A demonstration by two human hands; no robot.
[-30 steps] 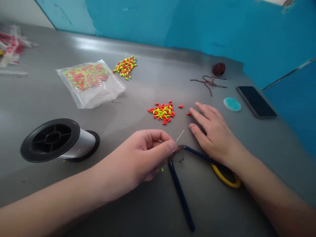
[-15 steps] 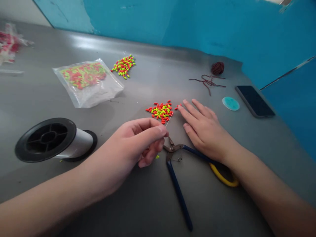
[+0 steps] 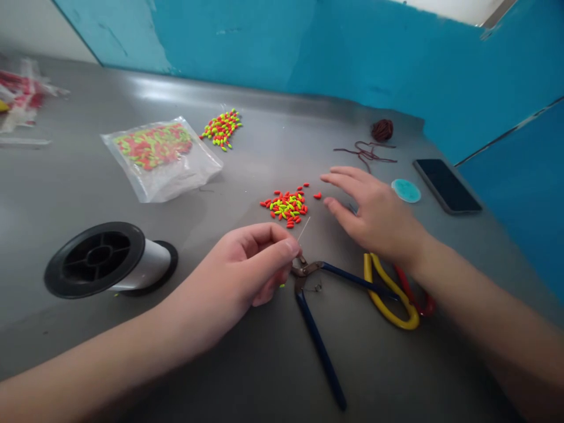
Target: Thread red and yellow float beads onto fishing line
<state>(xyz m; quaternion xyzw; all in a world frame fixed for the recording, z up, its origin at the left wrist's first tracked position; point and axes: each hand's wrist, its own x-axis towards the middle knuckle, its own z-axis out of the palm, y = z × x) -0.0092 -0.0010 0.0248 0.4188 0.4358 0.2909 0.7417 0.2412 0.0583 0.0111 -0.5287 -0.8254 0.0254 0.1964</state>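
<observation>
My left hand [image 3: 247, 270] is closed in a pinch on a thin clear line or needle [image 3: 304, 228] whose tip sticks up toward a small pile of red and yellow-green beads [image 3: 287, 205] on the grey table. My right hand [image 3: 374, 211] hovers open, fingers spread, just right of that pile, next to a few stray red beads [image 3: 317, 195]. Blue-handled pliers [image 3: 317, 305] lie just below my left thumb.
A black spool of clear line [image 3: 106, 258] lies at the left. A clear bag of beads [image 3: 158, 153] and a second bead pile [image 3: 221, 127] sit further back. Yellow and red tool handles [image 3: 392, 294], a teal disc [image 3: 406, 191], a phone [image 3: 446, 185] and brown cord [image 3: 370, 150] are at the right.
My right hand has lifted off the table and shifted back, uncovering the yellow and red handles. My left hand has moved slightly left with the line, off the pliers' jaws.
</observation>
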